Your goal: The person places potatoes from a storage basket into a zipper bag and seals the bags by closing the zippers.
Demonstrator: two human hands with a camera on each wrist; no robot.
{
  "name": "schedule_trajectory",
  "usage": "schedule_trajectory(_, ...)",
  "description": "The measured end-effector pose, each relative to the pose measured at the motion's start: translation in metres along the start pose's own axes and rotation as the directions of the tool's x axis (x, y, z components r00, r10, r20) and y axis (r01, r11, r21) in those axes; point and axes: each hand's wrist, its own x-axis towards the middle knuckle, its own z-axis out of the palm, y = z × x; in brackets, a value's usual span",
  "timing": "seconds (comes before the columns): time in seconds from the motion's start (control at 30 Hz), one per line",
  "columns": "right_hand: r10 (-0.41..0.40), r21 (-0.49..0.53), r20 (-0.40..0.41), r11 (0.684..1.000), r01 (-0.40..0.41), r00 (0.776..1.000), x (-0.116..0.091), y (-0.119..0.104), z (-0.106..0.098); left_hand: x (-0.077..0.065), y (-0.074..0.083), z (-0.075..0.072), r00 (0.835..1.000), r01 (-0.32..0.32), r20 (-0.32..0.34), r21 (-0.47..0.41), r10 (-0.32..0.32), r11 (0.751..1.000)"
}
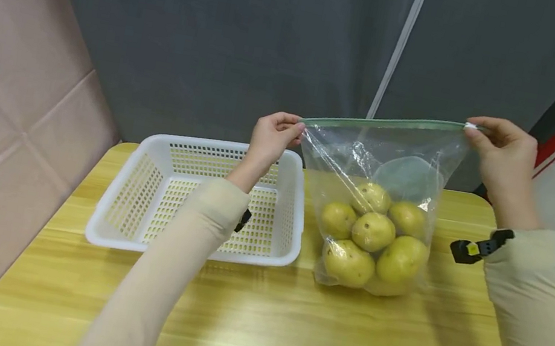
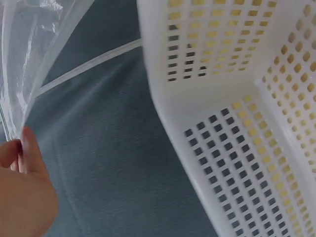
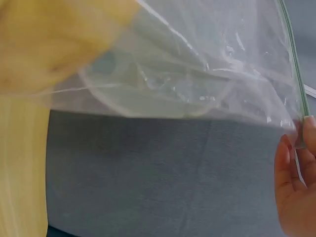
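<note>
A clear zipper bag (image 1: 337, 146) stands upright on the table, holding several yellow potatoes (image 1: 373, 232). Its green zip strip is stretched taut along the top, higher at the right end. My left hand (image 1: 269, 138) pinches the bag's top left corner between thumb and fingers. At the opposite corner my right hand (image 1: 508, 156) pinches the zip's end, where a small white slider (image 1: 471, 126) shows. In the right wrist view the plastic (image 3: 237, 94) runs up to the right hand's fingertips. A pale round patch shows on the bag above the potatoes.
A white perforated basket (image 1: 99, 232) with no contents sits left of the bag, under my left forearm. The wooden table (image 1: 251, 328) ends at a grey curtain-like backdrop (image 1: 234, 37). A pinkish panel (image 1: 21, 93) rises along the left.
</note>
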Motion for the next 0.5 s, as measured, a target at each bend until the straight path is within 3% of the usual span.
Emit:
schedule_trajectory(0.27,-0.002,-0.274,0.075,0.962,0.022,0.997,-0.006,0.021,0.012,-0.003,-0.016,0.003,0.992,0.081,-0.098,0.003,-0.08,0.997)
schedule_trajectory(0.4,0.026,-0.331,0.104,0.944,0.01,0.994,-0.01,0.033,0.018,-0.004,-0.022,0.004,0.988,0.123,-0.087,-0.015,-0.124,0.992)
schedule_trajectory(0.5,0.026,-0.382,0.124,0.924,0.024,0.992,-0.012,0.043,0.024,-0.004,-0.025,0.004,0.983,0.178,-0.041,-0.018,-0.179,0.984)
